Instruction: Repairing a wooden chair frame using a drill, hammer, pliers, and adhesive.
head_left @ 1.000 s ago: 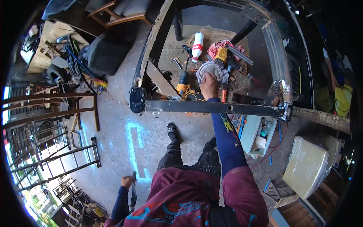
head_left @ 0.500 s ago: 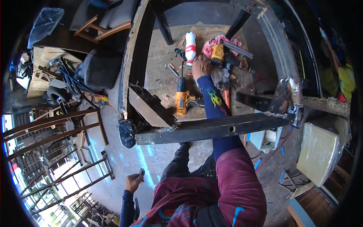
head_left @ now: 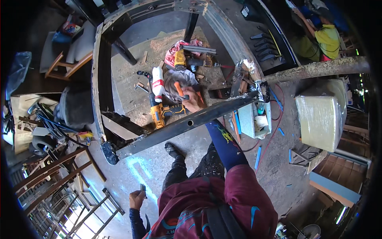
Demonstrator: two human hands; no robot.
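Orange and dark, a slim stick-like tool (head_left: 178,88) sits gripped in the right hand (head_left: 193,100), its long axis pointing forward and slightly leftward; well back and leftward, the left hand (head_left: 137,200) clasps a small dark block (head_left: 143,187).

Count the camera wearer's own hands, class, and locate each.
2. The right hand, beyond the dark beam, holds an orange tool; the left hand, at the picture's lower left, holds a small dark object.
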